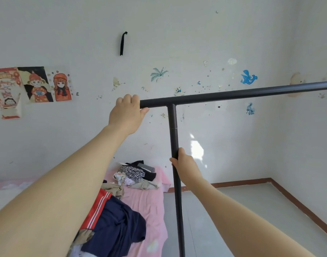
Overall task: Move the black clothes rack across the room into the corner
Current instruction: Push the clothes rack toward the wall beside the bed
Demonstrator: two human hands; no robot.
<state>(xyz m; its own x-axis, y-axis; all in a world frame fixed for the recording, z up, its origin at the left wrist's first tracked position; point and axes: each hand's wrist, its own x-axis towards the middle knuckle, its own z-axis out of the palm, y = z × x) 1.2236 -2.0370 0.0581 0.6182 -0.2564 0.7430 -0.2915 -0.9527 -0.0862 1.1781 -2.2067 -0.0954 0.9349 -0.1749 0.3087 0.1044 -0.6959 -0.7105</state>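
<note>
Seemingly, the rack (233, 94) was held at its near end, beside the bed (149, 201). The left hand (126, 113) was clenched over the top bar's tip; the right hand (183, 162) was wrapped round the upright below it. The bar's long axis ran rightward from both hands toward the empty corner (270, 179), so a carry that way was judged next.

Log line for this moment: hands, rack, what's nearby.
left hand: gripping end of top bar | right hand: gripping upright post | black clothes rack: upright, bare | bed: left, clothes piled | corner floor: ahead right
</note>
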